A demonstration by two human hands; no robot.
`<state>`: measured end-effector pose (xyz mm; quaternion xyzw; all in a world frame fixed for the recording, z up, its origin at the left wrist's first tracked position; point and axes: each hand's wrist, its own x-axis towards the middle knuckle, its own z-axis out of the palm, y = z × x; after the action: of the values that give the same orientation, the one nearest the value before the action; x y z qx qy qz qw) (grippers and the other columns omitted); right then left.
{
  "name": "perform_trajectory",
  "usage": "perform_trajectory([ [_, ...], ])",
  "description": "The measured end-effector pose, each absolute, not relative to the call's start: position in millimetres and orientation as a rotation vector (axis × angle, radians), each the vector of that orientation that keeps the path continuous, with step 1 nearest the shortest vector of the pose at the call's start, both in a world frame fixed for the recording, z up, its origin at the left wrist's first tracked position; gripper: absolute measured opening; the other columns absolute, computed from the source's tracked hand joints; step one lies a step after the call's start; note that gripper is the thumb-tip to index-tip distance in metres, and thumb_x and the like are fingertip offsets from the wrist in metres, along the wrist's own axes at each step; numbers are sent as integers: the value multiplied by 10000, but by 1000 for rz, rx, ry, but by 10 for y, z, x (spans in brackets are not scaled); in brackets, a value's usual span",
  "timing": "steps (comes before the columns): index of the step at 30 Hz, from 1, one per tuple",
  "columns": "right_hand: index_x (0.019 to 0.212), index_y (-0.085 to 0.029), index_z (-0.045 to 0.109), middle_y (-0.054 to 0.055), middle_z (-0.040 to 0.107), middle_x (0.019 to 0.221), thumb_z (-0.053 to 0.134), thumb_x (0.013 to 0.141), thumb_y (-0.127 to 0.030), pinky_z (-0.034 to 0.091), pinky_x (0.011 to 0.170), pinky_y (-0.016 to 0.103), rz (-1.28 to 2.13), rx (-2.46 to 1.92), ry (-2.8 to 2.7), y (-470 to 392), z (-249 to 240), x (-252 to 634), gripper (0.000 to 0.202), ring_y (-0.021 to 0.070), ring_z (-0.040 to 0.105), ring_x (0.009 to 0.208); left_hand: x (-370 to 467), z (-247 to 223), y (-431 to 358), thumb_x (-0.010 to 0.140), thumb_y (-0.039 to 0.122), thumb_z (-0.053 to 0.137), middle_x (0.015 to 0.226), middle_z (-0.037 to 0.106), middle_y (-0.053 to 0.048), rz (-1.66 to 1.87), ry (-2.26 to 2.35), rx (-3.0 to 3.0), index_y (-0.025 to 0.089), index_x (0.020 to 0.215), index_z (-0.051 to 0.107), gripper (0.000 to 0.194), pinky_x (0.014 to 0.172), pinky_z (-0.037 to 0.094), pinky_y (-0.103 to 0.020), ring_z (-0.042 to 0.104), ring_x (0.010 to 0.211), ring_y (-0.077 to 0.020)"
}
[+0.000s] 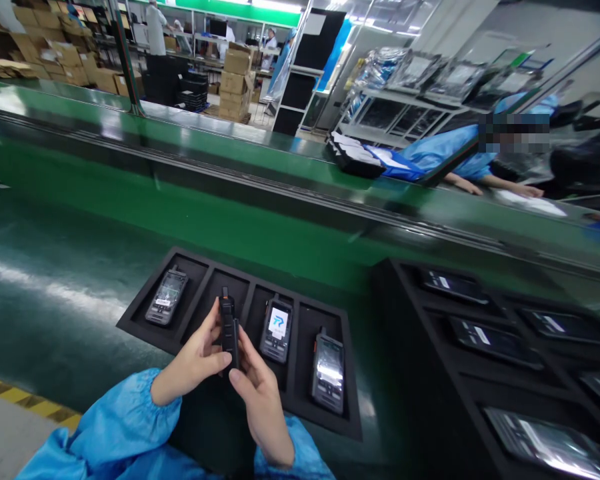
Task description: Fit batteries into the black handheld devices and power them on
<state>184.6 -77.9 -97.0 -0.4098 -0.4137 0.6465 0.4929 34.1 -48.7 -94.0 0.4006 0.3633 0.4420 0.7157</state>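
Observation:
Between my two hands a black handheld radio [227,327] stands edge-on, its short antenna upward. My left hand [197,353] is closed on its left side, thumb near the lower end. From the right, my right hand [260,393] grips it with the fingers behind and the thumb at the bottom. Beneath is a black foam tray [353,427] with compartments. One radio [167,297] lies in its leftmost compartment. To the right of my hands lie a radio with a lit white screen [277,327] and another radio with a glossy screen [329,372].
On the right, a stack of black foam trays [395,333] holds several more devices. A green work surface [55,240] runs under everything, with a rail [260,183] across it. Beyond the rail, a person in blue sleeves [445,150] works beside a black bin [355,157].

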Motion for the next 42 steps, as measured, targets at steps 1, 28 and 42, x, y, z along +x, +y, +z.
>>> perform_trajectory([
  [1, 1315, -342, 503, -2, 479, 1413, 685, 801, -397, 367, 1091, 485, 1565, -1000, -1007, -778, -984, 1846, 548, 267, 408, 1321, 342, -934, -486, 759, 421, 719, 1378, 453, -155, 965, 815, 903, 247, 1494, 56, 1004, 749, 509, -324, 594, 989, -256],
  [28, 1305, -290, 373, 70, 674, 1053, 734, 731, -459, 584, 689, 371, 1564, -931, -867, -750, -1053, 1867, 698, 248, 660, 916, 360, -947, -451, 829, 449, 618, 1383, 426, -136, 945, 708, 915, 312, 1484, 95, 849, 573, 487, -256, 588, 954, -239],
  [42, 1355, -228, 417, 107, 660, 1137, 582, 849, -477, 542, 805, 388, 1235, -1322, -1262, -680, -1075, 1968, 587, 222, 642, 956, 392, -941, -329, 846, 401, 576, 1436, 351, -138, 938, 1121, 1255, 281, 1431, -234, 1007, 981, 436, -388, 509, 1193, -254],
])
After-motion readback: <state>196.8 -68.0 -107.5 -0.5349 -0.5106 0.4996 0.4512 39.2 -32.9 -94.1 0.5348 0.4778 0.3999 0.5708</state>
